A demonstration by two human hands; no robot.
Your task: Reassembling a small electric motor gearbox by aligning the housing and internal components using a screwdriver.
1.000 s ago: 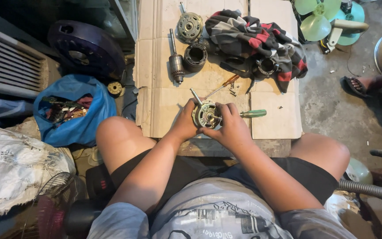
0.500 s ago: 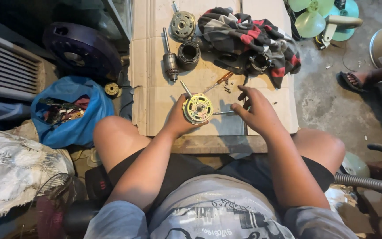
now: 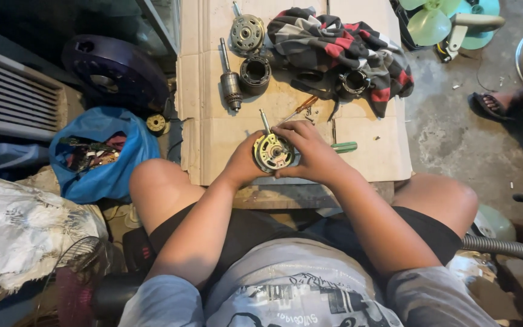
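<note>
Both my hands clamped on round fan motor [image 3: 272, 152]: left hand [image 3: 244, 162] cups its left rim, right hand [image 3: 311, 152] wraps its right side, shaft pointing away. Motor held over cardboard-covered counter [image 3: 213, 145]. Green-handled screwdriver [image 3: 344, 146] just beside right hand; rotor [image 3: 231, 85], checked cloth [image 3: 340, 48] beyond.

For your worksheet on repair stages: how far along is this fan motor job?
Done: the rotor, a ring-shaped part and an end cover lie apart on the cardboard.
In hand: left hand and right hand grip the motor part.
Left: every part lies unassembled; the green-handled screwdriver lies beside the hands.
</note>
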